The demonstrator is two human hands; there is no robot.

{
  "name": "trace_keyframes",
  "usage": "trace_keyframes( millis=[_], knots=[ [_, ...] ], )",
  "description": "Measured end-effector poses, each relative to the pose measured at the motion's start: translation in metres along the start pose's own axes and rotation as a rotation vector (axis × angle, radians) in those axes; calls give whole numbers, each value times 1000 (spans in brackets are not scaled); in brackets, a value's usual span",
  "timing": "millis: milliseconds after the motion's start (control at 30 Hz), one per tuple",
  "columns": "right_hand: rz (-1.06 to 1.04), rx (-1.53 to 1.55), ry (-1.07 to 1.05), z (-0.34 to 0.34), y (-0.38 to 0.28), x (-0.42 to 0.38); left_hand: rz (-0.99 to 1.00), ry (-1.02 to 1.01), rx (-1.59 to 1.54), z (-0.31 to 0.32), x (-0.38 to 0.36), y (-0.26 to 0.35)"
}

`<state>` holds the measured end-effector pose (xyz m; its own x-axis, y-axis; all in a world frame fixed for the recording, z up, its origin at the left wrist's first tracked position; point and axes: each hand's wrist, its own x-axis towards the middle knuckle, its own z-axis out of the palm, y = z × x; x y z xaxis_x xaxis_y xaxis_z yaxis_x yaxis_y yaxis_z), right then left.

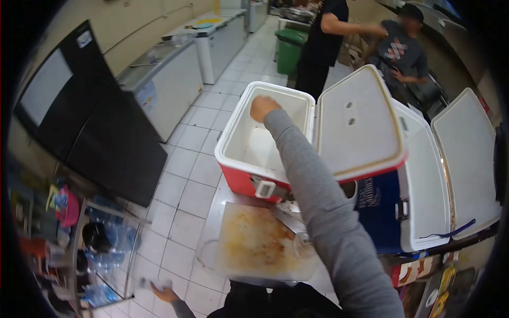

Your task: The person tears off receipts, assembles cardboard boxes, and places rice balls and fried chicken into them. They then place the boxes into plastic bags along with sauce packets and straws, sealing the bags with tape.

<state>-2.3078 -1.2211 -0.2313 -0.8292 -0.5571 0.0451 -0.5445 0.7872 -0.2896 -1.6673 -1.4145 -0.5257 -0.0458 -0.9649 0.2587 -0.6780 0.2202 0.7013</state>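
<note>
My right hand (264, 108) reaches over the open red cooler (241, 179) with a white inside, its fingers curled and blurred; what they hold, if anything, is too small to tell. Low on the left, my left hand (165, 293) is out beside the table with a small whitish, blurred thing (151, 283) at its fingertips. A stained cutting board (249, 241) lies on the metal table in front of me. On its right side rest a wide blade (289, 218) and a clear, crumpled-looking item (302, 246), partly hidden by my right sleeve.
Right of the red cooler, its raised lid (358, 124) stands beside an open blue cooler (377, 212). Two people (324, 47) are behind the coolers, near a green bin (290, 50). A black refrigerator (106, 127), chest freezers (169, 90) and a bottle rack (119, 238) line the left.
</note>
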Motion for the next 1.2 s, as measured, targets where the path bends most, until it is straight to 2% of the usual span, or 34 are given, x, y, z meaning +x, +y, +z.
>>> trace_keyframes(
  millis=[33, 67, 100, 133, 200, 300, 367, 500, 600, 633, 700, 767, 800, 867, 933, 1000, 1033, 1067, 1133, 1200],
  knots=[
    [-45, -205, -210, 27, 18, 23, -35, 1, -1, 14, 5, -59],
    [-206, -254, -400, 79, 50, 41, -242, -56, 99, 16, 0, -87],
    [-246, -270, -587, 111, 65, 36, -365, -229, 390, 9, -6, -106],
    [-244, -299, -734, 128, 68, 22, -465, -415, 579, 10, -16, -105],
    [-219, -323, -910, 147, 64, -5, -486, -722, 689, 28, -35, -95],
    [-185, -318, -1001, 160, 62, -26, -376, -980, 675, 66, -40, -70],
    [-153, -297, -1014, 160, 64, -33, -302, -1051, 652, 91, -31, -54],
    [-91, -238, -1031, 150, 65, -40, -208, -1085, 630, 120, 8, -43],
    [-58, -201, -1038, 124, 64, -34, -199, -972, 560, 122, 53, -54],
    [-42, -184, -1024, 107, 61, -30, -189, -886, 493, 123, 72, -57],
    [3, -146, -927, 55, 47, -25, -43, -562, 145, 141, 117, -52],
    [41, -110, -651, -20, 11, -42, 141, -353, -99, 166, 151, -29],
    [63, -90, -473, -53, -5, -58, 227, -282, -160, 174, 168, 16],
    [-64, 220, -135, -91, -22, -114, 470, -309, -309, 178, 191, 115],
    [-180, 671, 93, -98, -38, -184, 550, -338, -455, 178, 193, 203],
    [-285, 877, 40, -92, -42, -257, 715, -379, -753, 163, 159, 289],
    [-294, 1030, 37, -80, -40, -294, 665, -500, -757, 146, 138, 322],
    [-322, 1188, 35, -62, -33, -330, 902, -478, -786, 131, 114, 345],
    [-162, 1401, -52, -11, -5, -406, 1056, -314, -852, 86, 36, 385],
    [96, 1434, 44, 28, 26, -499, 1104, -574, -996, 81, -33, 378]
  ],
)
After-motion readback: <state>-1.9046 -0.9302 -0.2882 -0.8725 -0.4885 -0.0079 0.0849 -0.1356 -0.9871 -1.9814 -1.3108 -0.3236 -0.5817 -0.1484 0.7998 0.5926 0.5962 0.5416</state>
